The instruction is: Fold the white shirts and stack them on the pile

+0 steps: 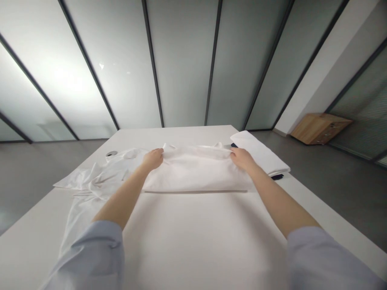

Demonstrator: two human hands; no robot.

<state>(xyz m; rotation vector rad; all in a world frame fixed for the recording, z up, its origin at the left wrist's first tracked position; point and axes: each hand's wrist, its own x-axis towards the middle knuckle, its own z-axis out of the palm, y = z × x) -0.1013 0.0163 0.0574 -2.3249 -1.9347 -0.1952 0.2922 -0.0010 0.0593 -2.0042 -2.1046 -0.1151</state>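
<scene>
White cloth (193, 171) pinched along its far edge, my left hand (152, 159) clamped on it, my right hand (242, 158) clamped too, hands well apart, both arms reaching forward, knuckles up

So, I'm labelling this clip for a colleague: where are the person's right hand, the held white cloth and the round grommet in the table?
Right hand (243, 159): head view, on the back of the hand.
Held white cloth (193, 171): head view, on its smooth middle.
Round grommet (111, 153): head view, on its rim.
</scene>
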